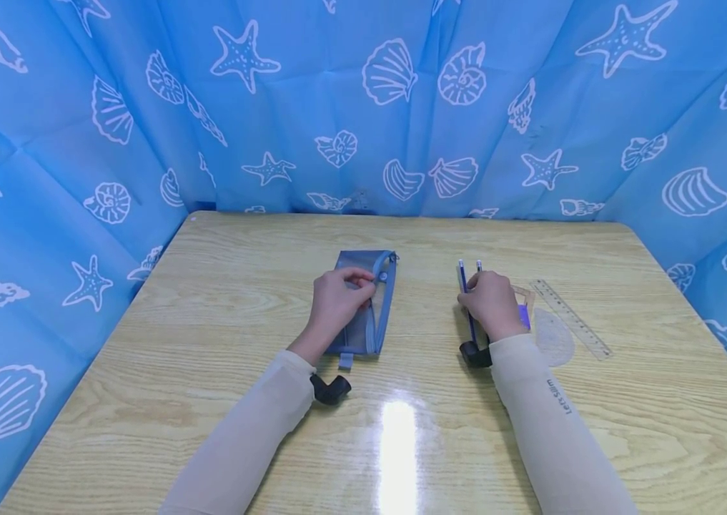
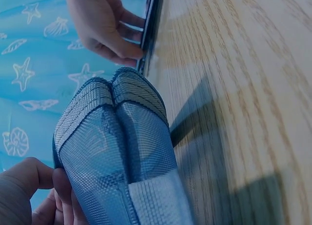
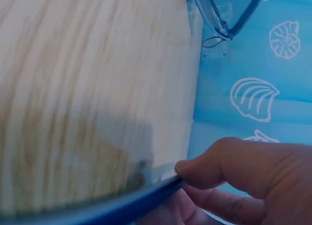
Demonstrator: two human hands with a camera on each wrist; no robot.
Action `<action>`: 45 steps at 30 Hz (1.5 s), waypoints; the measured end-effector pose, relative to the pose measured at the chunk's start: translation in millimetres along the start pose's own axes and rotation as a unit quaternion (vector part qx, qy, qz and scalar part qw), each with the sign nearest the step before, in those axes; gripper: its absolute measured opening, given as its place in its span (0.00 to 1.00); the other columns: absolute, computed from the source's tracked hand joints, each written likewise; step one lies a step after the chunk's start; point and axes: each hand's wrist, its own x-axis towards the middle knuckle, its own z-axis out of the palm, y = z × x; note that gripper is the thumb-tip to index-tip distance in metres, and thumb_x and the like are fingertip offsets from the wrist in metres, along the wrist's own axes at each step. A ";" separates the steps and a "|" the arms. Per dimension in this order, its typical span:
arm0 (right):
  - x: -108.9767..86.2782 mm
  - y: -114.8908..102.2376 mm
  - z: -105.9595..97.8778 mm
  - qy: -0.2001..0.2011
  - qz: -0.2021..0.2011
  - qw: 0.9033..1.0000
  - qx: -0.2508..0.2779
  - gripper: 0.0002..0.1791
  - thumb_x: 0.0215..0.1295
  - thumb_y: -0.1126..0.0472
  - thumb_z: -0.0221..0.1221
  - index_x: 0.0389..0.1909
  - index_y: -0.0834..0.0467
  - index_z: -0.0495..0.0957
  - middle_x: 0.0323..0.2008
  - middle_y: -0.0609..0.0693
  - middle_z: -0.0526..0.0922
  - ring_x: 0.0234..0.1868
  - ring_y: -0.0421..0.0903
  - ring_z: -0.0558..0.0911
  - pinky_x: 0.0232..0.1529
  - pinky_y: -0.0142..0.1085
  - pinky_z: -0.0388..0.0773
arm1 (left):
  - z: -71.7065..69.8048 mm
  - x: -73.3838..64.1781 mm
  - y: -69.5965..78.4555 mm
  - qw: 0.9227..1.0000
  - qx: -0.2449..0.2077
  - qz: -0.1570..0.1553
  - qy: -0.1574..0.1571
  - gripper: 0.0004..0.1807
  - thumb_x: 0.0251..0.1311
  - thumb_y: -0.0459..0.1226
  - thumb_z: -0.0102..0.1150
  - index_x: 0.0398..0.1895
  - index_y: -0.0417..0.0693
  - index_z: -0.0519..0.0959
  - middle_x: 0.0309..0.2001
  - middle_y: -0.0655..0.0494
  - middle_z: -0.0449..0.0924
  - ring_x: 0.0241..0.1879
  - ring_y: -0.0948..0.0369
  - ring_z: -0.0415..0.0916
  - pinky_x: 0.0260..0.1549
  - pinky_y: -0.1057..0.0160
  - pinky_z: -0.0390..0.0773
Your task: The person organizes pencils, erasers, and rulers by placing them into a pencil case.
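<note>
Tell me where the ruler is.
In the head view, the ruler lies slanted on the right side of the table, to the right of the right hand, with the protractor just to its left.

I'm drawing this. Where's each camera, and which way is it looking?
On the head: faces forward and down at the table; left hand, right hand, sleeves show.
On the left wrist: faces the pencil case; both hands show.
On the right wrist: faces a pencil; right hand shows.
Both wrist views share the right hand and curtain.

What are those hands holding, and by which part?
Left hand: mesh pencil case, by its opening's edge. Right hand: at least one blue pencil, by the shaft.
</note>
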 end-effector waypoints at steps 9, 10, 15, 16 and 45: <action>5.2 -1.1 -6.4 -0.113 0.027 0.981 0.156 0.22 0.71 0.62 0.53 0.60 0.72 0.70 0.41 0.64 0.82 0.23 0.40 0.83 0.31 0.36 0.87 | -0.2 0.4 1.7 1.000 0.004 -0.004 0.000 0.11 0.56 0.37 0.61 0.41 0.45 0.87 0.28 0.58 0.83 0.22 0.63 0.82 0.23 0.67 0.81; 5.8 -1.1 -6.7 -0.125 0.031 0.975 0.181 0.23 0.71 0.63 0.53 0.61 0.72 0.68 0.39 0.62 0.82 0.23 0.39 0.82 0.32 0.37 0.87 | -0.3 0.4 1.9 1.000 0.004 -0.005 0.000 0.11 0.56 0.36 0.61 0.41 0.45 0.87 0.28 0.58 0.83 0.22 0.63 0.82 0.23 0.67 0.81; 7.2 0.0 -7.5 -0.179 0.051 0.937 0.296 0.28 0.70 0.65 0.54 0.67 0.74 0.61 0.32 0.51 0.80 0.25 0.37 0.82 0.36 0.33 0.87 | -0.3 0.1 2.3 1.000 0.002 -0.008 0.001 0.11 0.56 0.36 0.62 0.41 0.45 0.87 0.28 0.57 0.83 0.23 0.63 0.82 0.24 0.67 0.81; 8.0 0.9 -7.7 -0.189 0.056 0.928 0.316 0.29 0.70 0.65 0.54 0.68 0.73 0.60 0.31 0.50 0.79 0.26 0.37 0.82 0.37 0.33 0.87 | -0.5 0.0 2.6 1.000 0.002 -0.008 0.001 0.11 0.56 0.36 0.62 0.41 0.45 0.87 0.28 0.57 0.83 0.23 0.63 0.82 0.24 0.67 0.81; 11.0 -3.6 9.2 -0.284 0.058 0.821 0.492 0.29 0.72 0.71 0.51 0.69 0.74 0.53 0.36 0.48 0.79 0.34 0.38 0.83 0.44 0.29 0.85 | -1.9 1.7 1.3 0.999 -0.037 -0.031 -0.004 0.08 0.57 0.37 0.65 0.40 0.48 0.87 0.31 0.56 0.85 0.26 0.63 0.83 0.29 0.65 0.86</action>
